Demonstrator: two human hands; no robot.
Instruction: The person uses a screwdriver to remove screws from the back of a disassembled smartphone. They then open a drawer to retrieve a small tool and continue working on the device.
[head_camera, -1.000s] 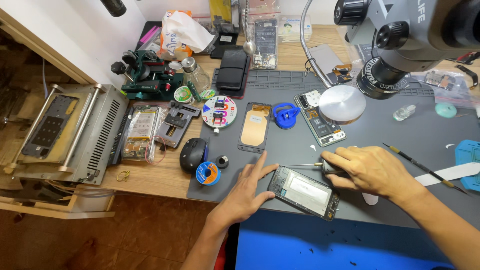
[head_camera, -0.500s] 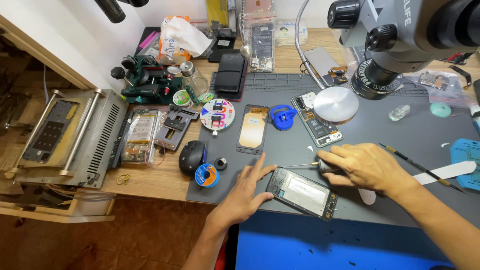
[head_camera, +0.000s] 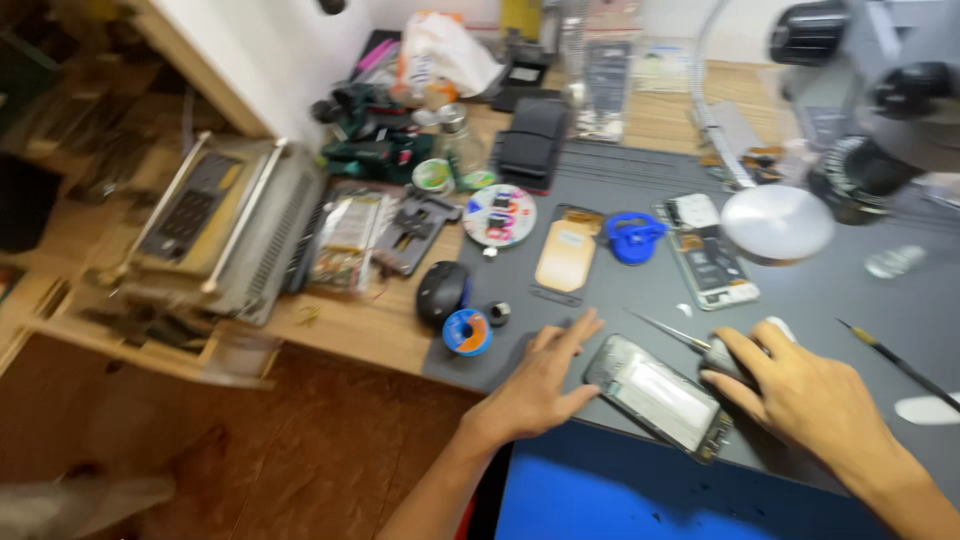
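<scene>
Phone (head_camera: 660, 393) lies opened, face up, tilted, on grey work mat (head_camera: 640, 300) near front edge, between both hands. Left hand (head_camera: 545, 378) rests flat, fingers spread, thumb touching phone's left end; grips nothing. Right hand (head_camera: 800, 390) curled around tweezers (head_camera: 672, 332), tips pointing left just above phone's upper edge. Beyond: tan back cover (head_camera: 566, 255), blue suction cup (head_camera: 636, 236), second opened phone (head_camera: 706, 250), round parts dish (head_camera: 499, 215). Solder spool (head_camera: 467, 331) and black mouse (head_camera: 443, 292) at mat's left edge. Microscope (head_camera: 870, 110) at upper right.
</scene>
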